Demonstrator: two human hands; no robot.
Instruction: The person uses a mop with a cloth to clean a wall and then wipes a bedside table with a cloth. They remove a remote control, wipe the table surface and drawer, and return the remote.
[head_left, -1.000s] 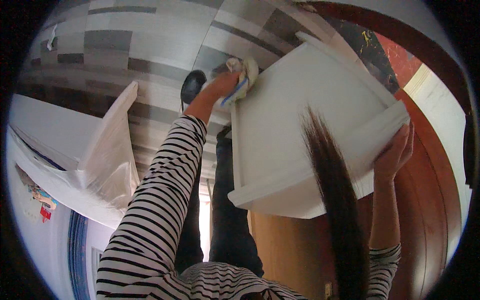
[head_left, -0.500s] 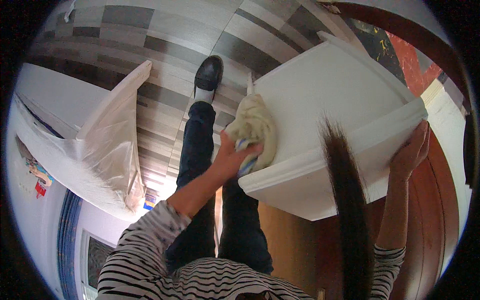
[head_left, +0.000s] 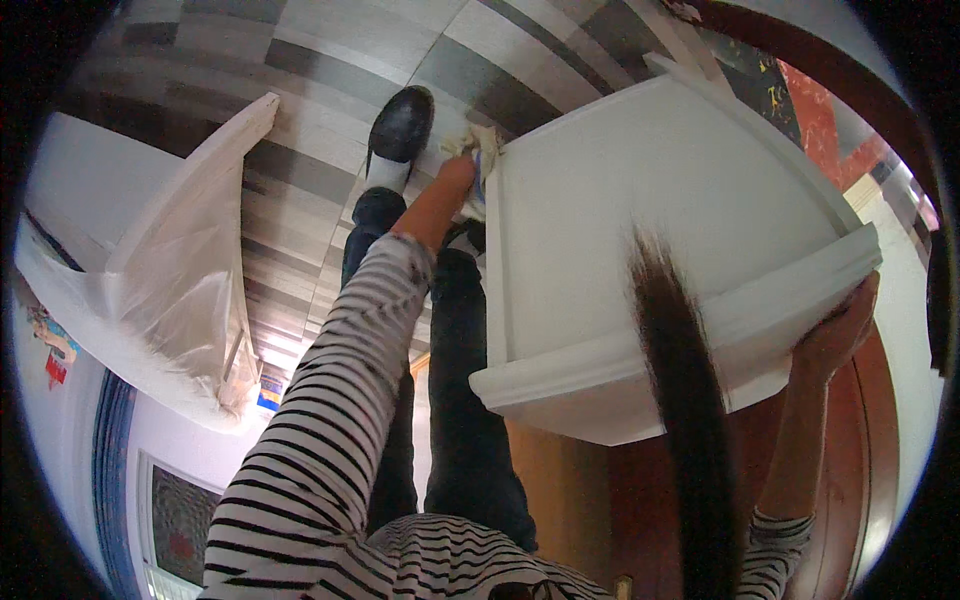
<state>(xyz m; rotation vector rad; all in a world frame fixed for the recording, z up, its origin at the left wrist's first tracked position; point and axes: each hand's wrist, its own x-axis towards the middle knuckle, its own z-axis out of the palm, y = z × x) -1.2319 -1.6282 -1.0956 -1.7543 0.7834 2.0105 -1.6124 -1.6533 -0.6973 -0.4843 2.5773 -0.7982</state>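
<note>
Grey and white patchwork flooring (head_left: 330, 90) spreads beneath the person, with a white piece draped in clear plastic (head_left: 175, 300) off to the left. At centre right, a white furniture piece (head_left: 590, 210) shows a framed panel and a moulded edge. Bunched in the closed grip of the left hand (head_left: 457, 177), a pale cloth (head_left: 487, 150) sits against its left side, near the far corner. The right hand (head_left: 838, 325) touches the moulded edge's right end from beneath; its fingers are partly hidden, so how tightly its grip is closed cannot be told. Beside the cloth is a black shoe (head_left: 400, 125).
</note>
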